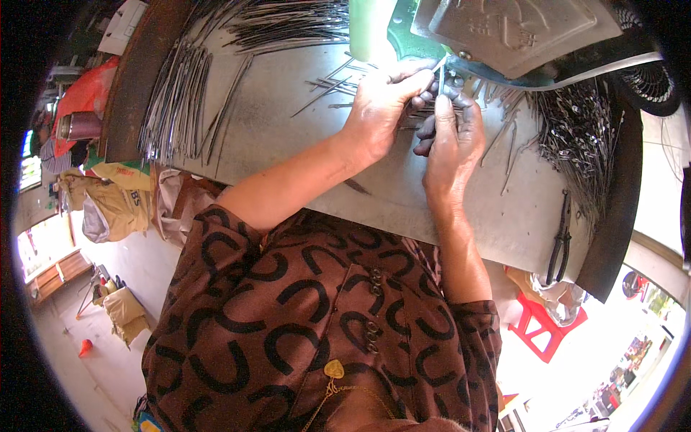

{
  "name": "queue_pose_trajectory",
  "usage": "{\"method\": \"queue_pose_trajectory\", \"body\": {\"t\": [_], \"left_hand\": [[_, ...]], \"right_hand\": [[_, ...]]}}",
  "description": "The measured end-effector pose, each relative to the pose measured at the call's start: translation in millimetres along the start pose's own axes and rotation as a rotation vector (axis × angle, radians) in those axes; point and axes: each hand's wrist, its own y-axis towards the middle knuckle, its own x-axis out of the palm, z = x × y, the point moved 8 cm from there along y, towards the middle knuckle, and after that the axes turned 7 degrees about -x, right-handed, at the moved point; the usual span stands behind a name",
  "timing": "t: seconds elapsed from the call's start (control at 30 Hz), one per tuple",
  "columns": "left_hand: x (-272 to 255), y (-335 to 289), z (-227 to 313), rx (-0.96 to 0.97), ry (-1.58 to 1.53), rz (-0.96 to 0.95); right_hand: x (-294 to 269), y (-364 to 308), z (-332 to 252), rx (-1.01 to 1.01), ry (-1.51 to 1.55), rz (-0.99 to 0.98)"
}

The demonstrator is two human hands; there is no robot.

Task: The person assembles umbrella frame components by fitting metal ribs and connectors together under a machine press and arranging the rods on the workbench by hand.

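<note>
My two hands meet in front of a green machine point(412, 37), close to its guard. Between them stands a short, thin metal rod point(441, 81), its upper end bright in the glare. My right hand point(453, 133) pinches it with the thumb laid along it and dark-stained fingers curled behind. My left hand point(381, 101) is closed too, thumb and forefinger meeting at the rod's upper part. Glare partly hides what lies between those left fingertips. Several loose thin rods point(327, 92) lie on the metal bench point(288, 133) beside and below my hands.
Long straight rods point(176, 108) are bundled at the left, with more dark rods point(295, 25) at the back. A tangled heap of thin metal pieces point(576, 137) fills the right side. Black pliers point(560, 241) lie near the front right. The machine's metal cover point(515, 32) overhangs the back right.
</note>
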Motion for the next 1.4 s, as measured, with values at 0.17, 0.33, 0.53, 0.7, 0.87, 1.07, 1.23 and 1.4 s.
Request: {"method": "queue_pose_trajectory", "body": {"t": [0.17, 0.33, 0.53, 0.7, 0.87, 1.07, 1.23, 1.4], "left_hand": [[-2.9, 1.3, -3.6, 0.026, -0.007, 0.019], [-5.8, 0.7, 0.2, 0.009, -0.009, -0.008], [17.4, -7.4, 64.2, 0.768, 1.423, 0.047], [18.7, -11.7, 71.6, 0.798, 1.038, -0.039], [16.9, -11.1, 65.1, 0.701, 1.160, 0.068], [9.1, -16.8, 39.5, 0.145, 0.605, -0.128], [10.8, -33.4, 36.3, 0.179, 0.668, -0.093], [-5.6, -45.9, 81.8, 0.876, 1.530, 0.162]], "right_hand": [[0.5, -0.4, -5.6, -0.037, 0.037, 0.024], [-0.9, -1.0, -7.4, 0.021, -0.020, -0.033], [-1.5, 14.7, -15.2, 0.268, -0.035, -0.340], [-2.2, 8.6, -5.6, 0.273, 0.025, -0.324], [-4.6, 9.2, -14.0, 0.252, 0.021, -0.295], [-13.0, -2.4, -20.2, 0.174, -0.115, -0.355], [-10.7, -26.6, 7.0, 0.354, 0.721, 0.024], [-25.5, -32.8, -4.2, 0.252, 0.452, -0.024]]}}
